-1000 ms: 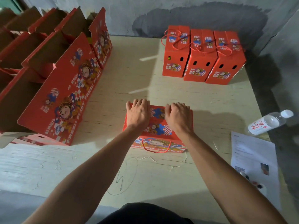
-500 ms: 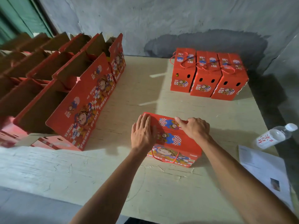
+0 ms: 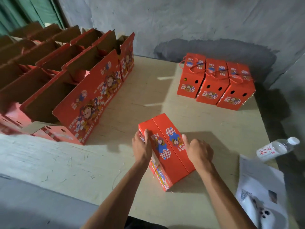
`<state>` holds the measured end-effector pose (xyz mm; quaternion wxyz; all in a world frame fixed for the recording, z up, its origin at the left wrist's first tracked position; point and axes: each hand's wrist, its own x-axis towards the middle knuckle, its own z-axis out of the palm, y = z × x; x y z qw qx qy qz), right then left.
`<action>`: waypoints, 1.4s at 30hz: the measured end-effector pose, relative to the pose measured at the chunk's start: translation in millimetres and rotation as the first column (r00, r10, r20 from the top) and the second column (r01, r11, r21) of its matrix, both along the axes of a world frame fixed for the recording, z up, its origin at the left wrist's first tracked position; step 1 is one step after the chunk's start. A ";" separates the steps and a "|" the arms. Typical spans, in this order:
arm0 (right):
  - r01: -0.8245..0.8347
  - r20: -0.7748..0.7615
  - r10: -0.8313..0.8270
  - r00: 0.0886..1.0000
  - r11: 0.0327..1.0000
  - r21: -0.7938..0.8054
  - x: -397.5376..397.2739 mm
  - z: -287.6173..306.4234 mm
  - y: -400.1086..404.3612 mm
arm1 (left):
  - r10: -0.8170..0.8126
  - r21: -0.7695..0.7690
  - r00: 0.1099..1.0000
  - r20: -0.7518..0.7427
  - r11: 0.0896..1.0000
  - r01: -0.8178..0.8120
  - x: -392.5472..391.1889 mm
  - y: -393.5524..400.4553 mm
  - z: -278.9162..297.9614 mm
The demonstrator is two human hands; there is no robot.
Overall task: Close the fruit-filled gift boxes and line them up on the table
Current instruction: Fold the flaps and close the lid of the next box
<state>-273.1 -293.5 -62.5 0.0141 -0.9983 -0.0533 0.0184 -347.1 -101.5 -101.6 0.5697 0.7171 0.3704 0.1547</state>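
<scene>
Three closed boxes (image 3: 214, 83) lined up at bench (image 3: 102, 164) far corner; nearer, left hand (image 3: 142, 148) and right hand (image 3: 198, 152) clamp a fourth shut box (image 3: 166, 149); open boxes (image 3: 69, 90) remain left of it.

Plastic water bottle (image 3: 276, 148) lying on its side, printed paper sheet (image 3: 259, 187) beside it

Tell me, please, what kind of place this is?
Probably a small packing room or storeroom, not a shop. A row of closed red gift boxes stands on a worn table, many open boxes wait at the left, and the wall behind is rough bare plaster.
</scene>
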 end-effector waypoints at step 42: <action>0.049 -0.125 0.270 0.955 0.271 0.961 -3.2 99.2 144.0 | -0.214 0.445 0.977 -0.003 0.874 0.193 4.4 43.2 187.3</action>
